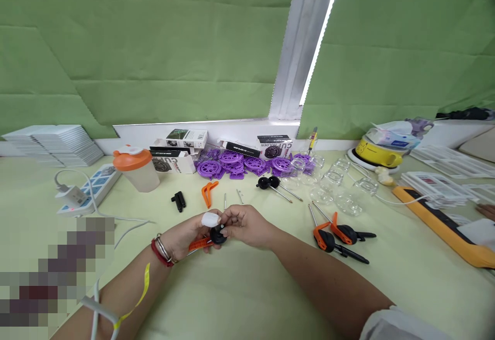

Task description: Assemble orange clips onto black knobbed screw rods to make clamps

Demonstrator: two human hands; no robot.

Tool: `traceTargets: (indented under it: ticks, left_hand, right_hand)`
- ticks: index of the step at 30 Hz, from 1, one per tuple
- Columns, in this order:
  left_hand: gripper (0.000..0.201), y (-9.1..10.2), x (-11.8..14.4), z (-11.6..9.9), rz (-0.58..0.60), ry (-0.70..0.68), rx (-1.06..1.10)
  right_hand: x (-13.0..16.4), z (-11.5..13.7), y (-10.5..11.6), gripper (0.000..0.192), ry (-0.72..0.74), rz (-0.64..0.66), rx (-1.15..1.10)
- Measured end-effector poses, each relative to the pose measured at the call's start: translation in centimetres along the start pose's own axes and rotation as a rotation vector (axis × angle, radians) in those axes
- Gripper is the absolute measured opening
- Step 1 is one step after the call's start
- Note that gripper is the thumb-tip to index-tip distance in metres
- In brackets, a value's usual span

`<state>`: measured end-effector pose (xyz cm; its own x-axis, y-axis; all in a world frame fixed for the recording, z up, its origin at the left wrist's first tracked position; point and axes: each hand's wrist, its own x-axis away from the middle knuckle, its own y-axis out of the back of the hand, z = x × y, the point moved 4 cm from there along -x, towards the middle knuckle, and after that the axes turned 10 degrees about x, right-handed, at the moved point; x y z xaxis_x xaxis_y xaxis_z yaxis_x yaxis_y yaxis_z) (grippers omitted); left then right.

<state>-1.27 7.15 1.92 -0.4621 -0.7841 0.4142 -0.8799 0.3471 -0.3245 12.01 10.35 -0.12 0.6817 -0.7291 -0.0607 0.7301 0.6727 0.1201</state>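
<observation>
My left hand (186,233), its thumb wrapped in white, is closed around a black round part (217,235) with an orange V-shaped lever (199,244) and a thin metal rod. From the right, my right hand (247,225) pinches the top of this black part; anything small between those fingertips is hidden. Just beyond the hands lie a loose orange lever (209,193), black handle pieces (179,201) and thin metal pins (240,196). Two similar pieces (328,239), with orange levers, black handles and rods, rest to the right.
Purple spoked discs (232,159) and printed boxes (174,159) line the back. Black round parts with rods (268,183) and clear plastic pieces (332,183) lie right of centre. An orange-lidded shaker bottle (141,172), a power strip (93,189) and cables occupy the left. A yellow pot (377,153) stands back right.
</observation>
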Motion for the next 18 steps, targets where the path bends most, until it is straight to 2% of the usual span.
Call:
traceTargets:
  ticks: [7, 18]
  left_hand:
    - [0.022, -0.07, -0.02, 0.16, -0.013, -0.014, -0.018]
    - [0.025, -0.14, 0.01, 0.06, -0.006, -0.006, -0.01]
  right_hand:
    - [0.07, 0.1, 0.12, 0.018, 0.023, 0.015, 0.012]
    - [0.0, 0.09, 0.33, 0.016, 0.072, 0.022, 0.035]
